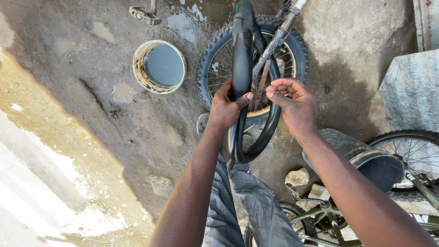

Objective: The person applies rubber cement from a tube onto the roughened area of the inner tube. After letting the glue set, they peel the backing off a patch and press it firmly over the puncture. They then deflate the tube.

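Fingers (240, 98) of left hand (226, 107) wrapped tight around black inner tube (242, 50); right hand (295, 103) half-curled, pinching tube's far side, above spoked wheel (292, 50) on muddy ground (114, 114), near water-filled bucket (138, 68).

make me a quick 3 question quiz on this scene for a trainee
1. True or false: the left hand grips the black inner tube.
2. What lies on the ground left of the wheel? A) a helmet B) a round tub of water C) a chain
3. What is the right hand doing?

Key
1. True: its thumb and fingers wrap the tube.
2. B: the tub sits on the muddy ground, apart from the wheel.
3. It is half curled beside the tube, fingertips near the left thumb; whether it touches the tube cannot be told.
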